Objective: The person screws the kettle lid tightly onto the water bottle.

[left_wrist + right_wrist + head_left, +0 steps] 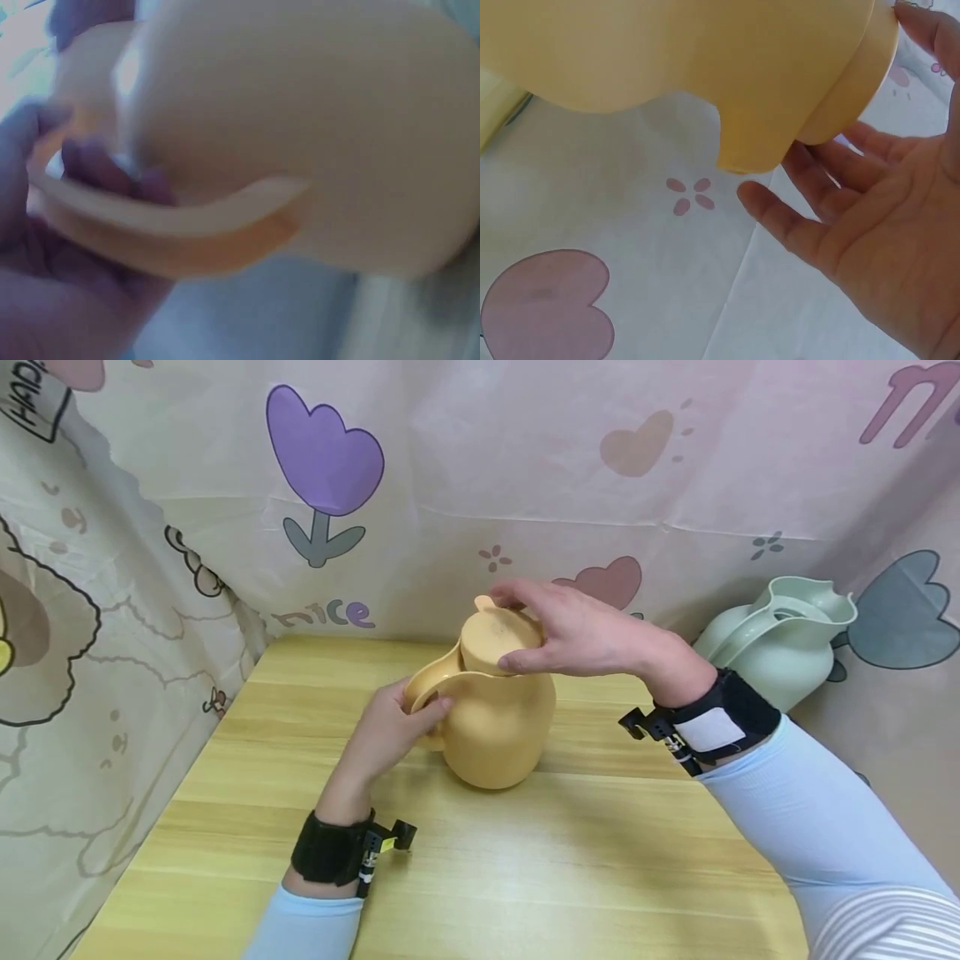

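A yellow pitcher (498, 731) stands on the wooden table, its handle (176, 221) toward the left. My left hand (381, 735) grips that handle, with fingers passing through the loop. On top sits a round yellow lid (491, 637) with a small tab. The right hand (573, 631) holds the lid at its rim, thumb on the near side and fingers over the far side. In the right wrist view, the thumb touches the lid's edge and the other fingers lie below, close to the spout (754, 139). Whether the lid is fully seated cannot be told.
A pale green pitcher (795, 647) stands at the back right, behind the right forearm. The wooden table (585, 860) reaches back to a printed curtain (480, 468), which also hangs along the left side.
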{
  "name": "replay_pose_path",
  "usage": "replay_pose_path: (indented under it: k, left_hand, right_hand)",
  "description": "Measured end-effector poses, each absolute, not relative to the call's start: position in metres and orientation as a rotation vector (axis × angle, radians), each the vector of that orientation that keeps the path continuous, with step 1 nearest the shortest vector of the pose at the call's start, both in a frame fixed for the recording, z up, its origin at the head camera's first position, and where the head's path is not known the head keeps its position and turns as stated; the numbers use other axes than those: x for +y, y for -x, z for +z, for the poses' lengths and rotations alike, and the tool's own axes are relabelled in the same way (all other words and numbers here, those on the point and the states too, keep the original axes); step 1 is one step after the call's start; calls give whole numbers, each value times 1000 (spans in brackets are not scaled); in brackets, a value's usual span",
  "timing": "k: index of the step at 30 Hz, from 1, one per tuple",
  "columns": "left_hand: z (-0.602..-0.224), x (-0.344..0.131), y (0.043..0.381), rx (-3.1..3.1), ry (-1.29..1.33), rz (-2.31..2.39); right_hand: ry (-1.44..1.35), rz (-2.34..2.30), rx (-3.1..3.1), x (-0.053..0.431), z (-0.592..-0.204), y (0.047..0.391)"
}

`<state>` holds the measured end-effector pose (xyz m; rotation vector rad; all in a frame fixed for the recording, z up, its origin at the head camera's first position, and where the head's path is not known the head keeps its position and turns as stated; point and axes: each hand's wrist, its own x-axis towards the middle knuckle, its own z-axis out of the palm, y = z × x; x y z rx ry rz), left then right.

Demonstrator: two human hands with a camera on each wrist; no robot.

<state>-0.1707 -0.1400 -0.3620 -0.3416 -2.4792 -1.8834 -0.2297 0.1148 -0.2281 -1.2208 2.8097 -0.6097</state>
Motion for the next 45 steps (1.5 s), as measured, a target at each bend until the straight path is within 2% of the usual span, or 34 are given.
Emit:
replay_pose_path:
  k: [5,11,24,33,45]
  left_hand:
    - [-361,-135,165,-2331,629,-2182]
    - [-362,-121,159,-2293,707,-2332]
    - [-358,-115,153,-2361,741,-2308]
    - [-358,-113,153,-2373,737,-2301]
    - [-356,-113,151,-2366,711,-2317]
  right_hand:
    - [1227,-603,2777,117,-228,229]
    - [1158,-596,2848,117,-229,230]
    - [1089,-490,2817,127,-217,222]
    - [911,-405,2941,123,-220,220]
    - [978,-309,2880,127,-209,212]
